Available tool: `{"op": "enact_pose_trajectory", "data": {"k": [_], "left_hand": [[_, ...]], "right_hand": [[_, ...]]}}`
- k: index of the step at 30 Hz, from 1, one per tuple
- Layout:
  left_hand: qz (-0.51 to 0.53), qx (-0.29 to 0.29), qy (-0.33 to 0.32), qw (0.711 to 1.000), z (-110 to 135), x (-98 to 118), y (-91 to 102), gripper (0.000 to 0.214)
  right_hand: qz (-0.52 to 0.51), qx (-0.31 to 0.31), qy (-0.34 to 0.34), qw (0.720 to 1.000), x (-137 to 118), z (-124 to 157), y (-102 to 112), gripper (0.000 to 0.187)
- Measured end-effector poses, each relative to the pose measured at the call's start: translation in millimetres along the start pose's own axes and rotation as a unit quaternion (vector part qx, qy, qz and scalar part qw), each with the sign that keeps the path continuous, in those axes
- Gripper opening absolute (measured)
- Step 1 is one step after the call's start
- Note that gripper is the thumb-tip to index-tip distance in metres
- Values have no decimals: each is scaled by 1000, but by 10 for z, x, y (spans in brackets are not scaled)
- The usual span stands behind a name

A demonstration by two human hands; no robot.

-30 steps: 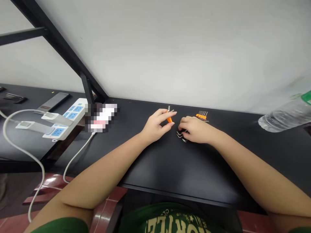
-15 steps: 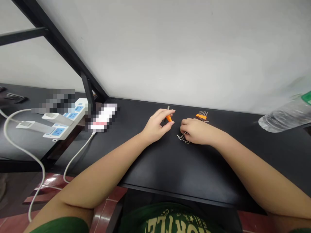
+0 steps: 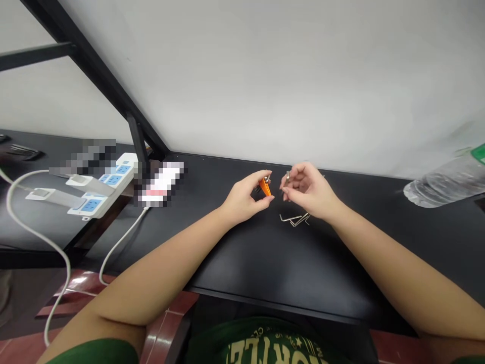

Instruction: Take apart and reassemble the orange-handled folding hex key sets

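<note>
Centre frame, our left hand (image 3: 248, 194) is pinching the orange holder (image 3: 267, 187), metal (image 3: 268, 178) already showing beside it; our right hand (image 3: 308, 191) is pinching a key (image 3: 288, 176); loose keys (image 3: 296, 219) are waiting below on the table (image 3: 265, 263).

One orange holder (image 3: 267, 187), at least three hex keys (image 3: 300, 220), one bottle (image 3: 441, 185), one power strip (image 3: 113, 180) and two plugs (image 3: 56, 199) are counted.

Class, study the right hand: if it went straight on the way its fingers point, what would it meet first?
The right hand would probably meet the orange holder in the left hand first, though this single view leaves depth unclear.
</note>
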State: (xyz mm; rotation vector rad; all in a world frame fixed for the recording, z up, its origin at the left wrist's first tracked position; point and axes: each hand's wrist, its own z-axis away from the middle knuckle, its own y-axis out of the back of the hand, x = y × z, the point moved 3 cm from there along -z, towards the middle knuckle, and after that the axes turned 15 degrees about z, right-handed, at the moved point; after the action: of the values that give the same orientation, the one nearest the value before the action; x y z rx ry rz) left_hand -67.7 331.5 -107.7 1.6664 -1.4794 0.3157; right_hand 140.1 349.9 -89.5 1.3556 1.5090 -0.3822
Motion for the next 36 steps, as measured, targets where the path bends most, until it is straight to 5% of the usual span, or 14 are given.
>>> {"op": "enact_pose_trajectory", "data": {"k": [3, 8, 17, 23, 28, 32, 34, 36], "left_hand": [[3, -2, 12, 1000, 14, 1, -22, 70], [-13, -1, -1, 1000, 21, 29, -44, 71], [-50, 4, -22, 999, 18, 74, -27, 59], [-83, -12, -38, 996, 26, 121, -68, 58], [-55, 17, -14, 998, 18, 102, -47, 65], [-42, 30, 18, 998, 17, 50, 7, 70], [-45, 33, 24, 998, 23, 32, 22, 69], [-45, 30, 24, 998, 29, 21, 26, 69]], "right_hand": [[-86, 52, -11, 995, -26, 8, -60, 37], [-60, 118, 2, 991, -23, 32, -125, 25], [147, 132, 64, 978, -75, 97, -131, 12], [343, 82, 102, 930, -135, 132, -202, 23], [373, 54, 119, 919, -29, 154, -285, 37], [368, 58, 109, 922, -20, 109, -162, 29], [383, -6, 106, 918, -27, 66, -78, 22], [415, -140, 96, 894, -23, 44, -33, 18]]}}
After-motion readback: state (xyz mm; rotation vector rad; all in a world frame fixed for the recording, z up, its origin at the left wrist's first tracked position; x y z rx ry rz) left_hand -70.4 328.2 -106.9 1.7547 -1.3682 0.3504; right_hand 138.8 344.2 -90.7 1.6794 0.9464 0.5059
